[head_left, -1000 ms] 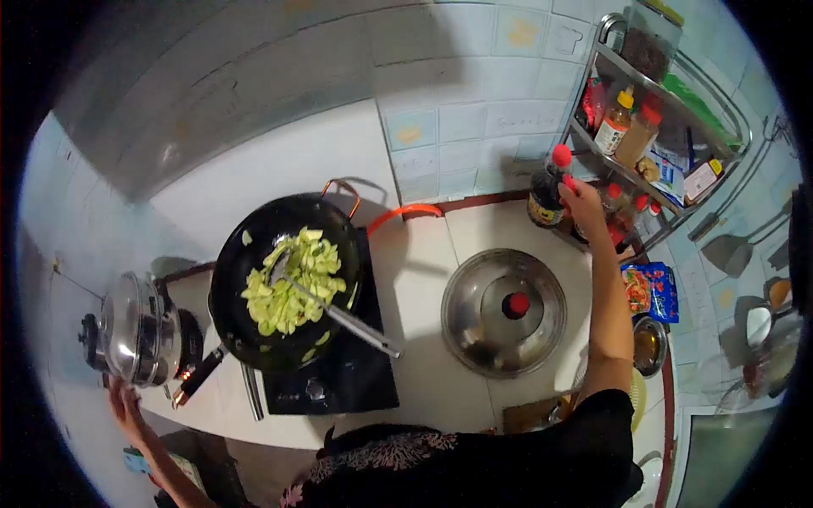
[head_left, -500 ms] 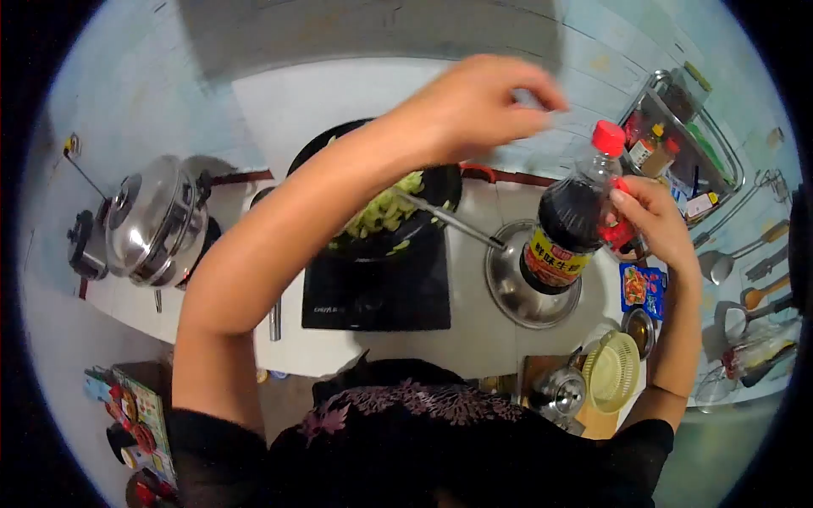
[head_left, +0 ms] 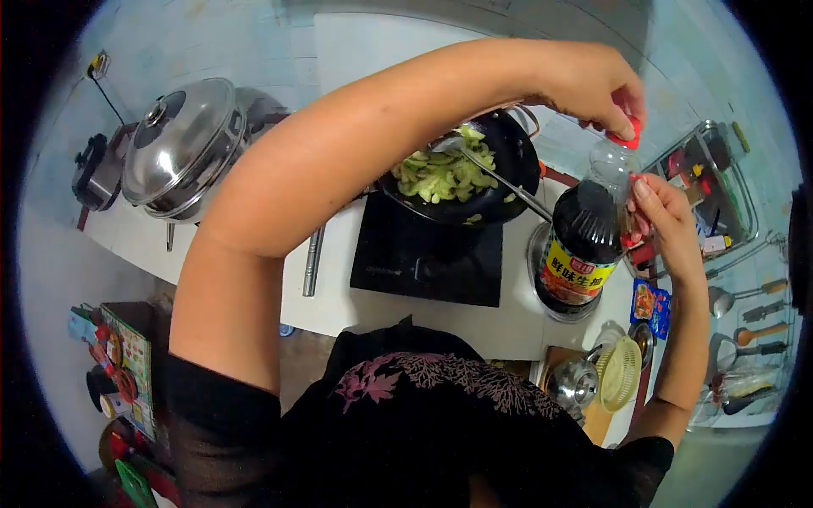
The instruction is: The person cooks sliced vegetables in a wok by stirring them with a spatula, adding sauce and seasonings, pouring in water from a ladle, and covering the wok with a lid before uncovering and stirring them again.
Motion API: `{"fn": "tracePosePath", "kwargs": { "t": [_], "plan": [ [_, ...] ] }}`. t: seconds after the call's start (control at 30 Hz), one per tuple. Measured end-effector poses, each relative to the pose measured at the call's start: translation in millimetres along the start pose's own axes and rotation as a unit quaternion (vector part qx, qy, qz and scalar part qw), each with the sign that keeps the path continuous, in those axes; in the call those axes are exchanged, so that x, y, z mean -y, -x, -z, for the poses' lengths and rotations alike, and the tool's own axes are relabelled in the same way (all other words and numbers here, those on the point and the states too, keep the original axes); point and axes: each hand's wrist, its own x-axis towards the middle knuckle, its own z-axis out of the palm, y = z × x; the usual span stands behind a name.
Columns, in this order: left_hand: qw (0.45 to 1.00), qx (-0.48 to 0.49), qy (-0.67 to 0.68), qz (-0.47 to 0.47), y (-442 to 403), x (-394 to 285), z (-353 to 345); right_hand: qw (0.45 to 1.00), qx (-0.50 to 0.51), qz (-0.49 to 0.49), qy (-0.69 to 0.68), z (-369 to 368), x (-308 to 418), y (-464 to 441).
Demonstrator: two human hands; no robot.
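Note:
A large bottle of soy sauce (head_left: 578,245), with dark liquid, a yellow label and a red cap (head_left: 627,134), is held nearly upright in front of me. My right hand (head_left: 666,218) is wrapped round its red side handle. Reaching across from the left, my left hand (head_left: 603,89) has its fingers closed on the cap. Left of the bottle, a black wok (head_left: 518,157) holds pale green sliced vegetables (head_left: 445,173). A metal spatula (head_left: 517,193) rests in it, its handle reaching toward the bottle.
Under the wok is a black induction cooker (head_left: 428,262). A steel lidded pot (head_left: 186,148) stands at left. Right of me are a blue packet (head_left: 650,306), a steel kettle (head_left: 576,383) and a yellow basket (head_left: 621,377). Utensils (head_left: 754,334) hang on the right wall.
My left hand has moved right and closed on the red cap. My right hand keeps hold of the bottle's handle. The view has shifted, showing more of the wok.

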Motion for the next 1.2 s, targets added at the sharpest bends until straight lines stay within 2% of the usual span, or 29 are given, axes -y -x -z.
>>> {"fn": "tracePosePath", "kwargs": {
  "t": [0.07, 0.17, 0.2, 0.3, 0.4, 0.5, 0.53, 0.63, 0.73, 0.83, 1.03, 1.13, 1.2],
  "plan": [
    [0.998, -0.042, -0.001, 0.037, 22.6, 5.6, 7.8, 0.999, 0.006, -0.027, 0.022, -9.9, 9.3, -13.7],
    [0.98, -0.035, -0.095, 0.171, 38.0, 11.6, 17.0, 0.997, 0.022, -0.027, 0.069, -24.9, 15.8, -38.2],
    [0.98, -0.061, -0.103, 0.159, 41.8, 23.2, 15.3, 0.996, 0.034, -0.034, 0.079, -28.5, 17.6, -45.4],
    [0.945, -0.034, -0.241, 0.219, 40.0, 38.0, 18.7, 0.988, 0.071, -0.057, 0.122, -35.8, 22.0, -65.4],
    [0.929, -0.059, -0.278, 0.235, 44.6, 51.0, 26.4, 0.984, 0.085, -0.056, 0.146, -42.2, 14.5, -80.7],
    [0.902, -0.124, -0.312, 0.27, 51.3, 68.5, 46.2, 0.975, 0.106, -0.03, 0.19, -47.8, 3.3, -91.0],
    [0.909, -0.109, -0.265, 0.301, 47.5, 79.3, 52.4, 0.972, 0.107, -0.051, 0.201, -50.9, 6.1, -92.1],
    [0.902, -0.187, -0.275, 0.274, 50.1, 107.7, 52.4, 0.966, 0.128, -0.068, 0.215, -57.7, 5.0, -99.1],
    [0.92, -0.129, -0.217, 0.3, 55.7, 105.5, 54.0, 0.956, 0.138, -0.081, 0.247, -64.4, 4.1, -105.4],
    [0.929, -0.167, -0.202, 0.262, 70.0, 99.4, 45.4, 0.947, 0.154, -0.103, 0.263, -65.5, 0.0, -114.1],
    [0.935, -0.161, -0.177, 0.261, 72.8, 102.1, 39.9, 0.936, 0.168, -0.114, 0.286, -60.8, -10.5, -126.7],
    [0.929, -0.139, -0.175, 0.295, 71.6, 102.7, 39.8, 0.928, 0.169, -0.116, 0.311, -60.9, -8.2, -128.9],
    [0.938, -0.156, -0.17, 0.257, 75.7, 104.3, 38.1, 0.926, 0.17, -0.116, 0.316, -62.0, -6.8, -129.3]
  ]
}}
